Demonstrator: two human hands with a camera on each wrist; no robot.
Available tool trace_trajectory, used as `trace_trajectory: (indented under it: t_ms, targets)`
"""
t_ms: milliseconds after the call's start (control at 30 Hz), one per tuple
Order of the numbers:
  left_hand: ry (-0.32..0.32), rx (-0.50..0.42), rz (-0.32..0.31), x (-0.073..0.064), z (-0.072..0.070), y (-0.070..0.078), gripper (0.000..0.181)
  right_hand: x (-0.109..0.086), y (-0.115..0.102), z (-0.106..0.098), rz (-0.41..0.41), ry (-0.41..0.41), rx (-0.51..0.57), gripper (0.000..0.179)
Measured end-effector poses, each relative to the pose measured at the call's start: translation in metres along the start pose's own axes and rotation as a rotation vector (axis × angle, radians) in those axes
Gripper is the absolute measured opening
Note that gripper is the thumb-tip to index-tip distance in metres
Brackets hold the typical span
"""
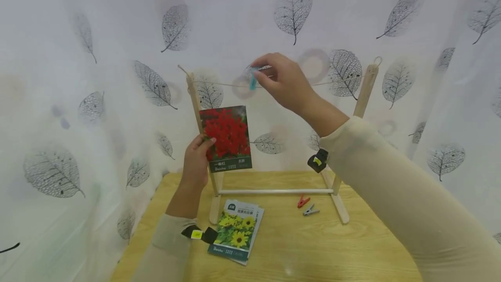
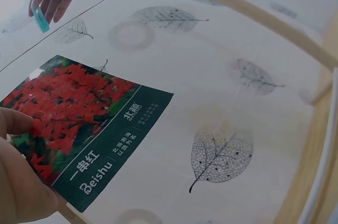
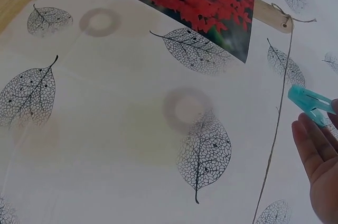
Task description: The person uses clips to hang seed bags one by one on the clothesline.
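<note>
Sunflower packet on the near part of the worktop lies face up, partly covering another packet. Farther back and to the right, a red clothespin and a gray clothespin lie just beside each other. Above the stack, the left hand grips a red-flower packet by its side edge, thumb across the front; the packet extends rightward from the hand, upright, slightly tilted and facing the wearer, below the twine. Higher and to the right, the right hand pinches a teal clothespin between thumb and fingers, beyond their tips. In the right wrist view the clothespin is just beside the jute twine, apart from it. That twine runs between the posts of a wooden frame with a white crossbar. Behind everything hangs a leaf-print sheet.
</note>
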State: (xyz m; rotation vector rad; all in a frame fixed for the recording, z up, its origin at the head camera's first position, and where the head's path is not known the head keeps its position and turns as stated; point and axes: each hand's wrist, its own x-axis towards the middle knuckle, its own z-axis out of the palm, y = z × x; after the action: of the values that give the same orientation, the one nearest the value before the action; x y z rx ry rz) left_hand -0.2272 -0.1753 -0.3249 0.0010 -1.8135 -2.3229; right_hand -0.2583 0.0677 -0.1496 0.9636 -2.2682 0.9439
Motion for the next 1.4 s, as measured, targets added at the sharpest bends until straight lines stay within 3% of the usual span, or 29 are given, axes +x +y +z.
trace_trajectory:
  t_ms: [433, 667, 933, 1400]
  targets:
    - [-0.001, 0.014, 0.028, 0.007, 0.001, 0.007, 0.01, 0.017, -0.009, 0.006, 0.001, -0.007, 0.03, 0.024]
    - [-0.008, -0.014, 0.098, 0.01, 0.0, 0.01, 0.01, 0.023, -0.014, 0.011, -0.001, -0.012, 0.038, 0.022]
    - [0.02, -0.002, 0.069, 0.009, 0.001, 0.014, 0.01, 0.031, -0.022, 0.02, -0.021, -0.042, 0.029, 0.023]
    - [0.029, -0.024, 0.085, 0.02, 0.003, 0.017, 0.011, 0.046, -0.024, 0.032, 0.006, -0.058, 0.016, 0.023]
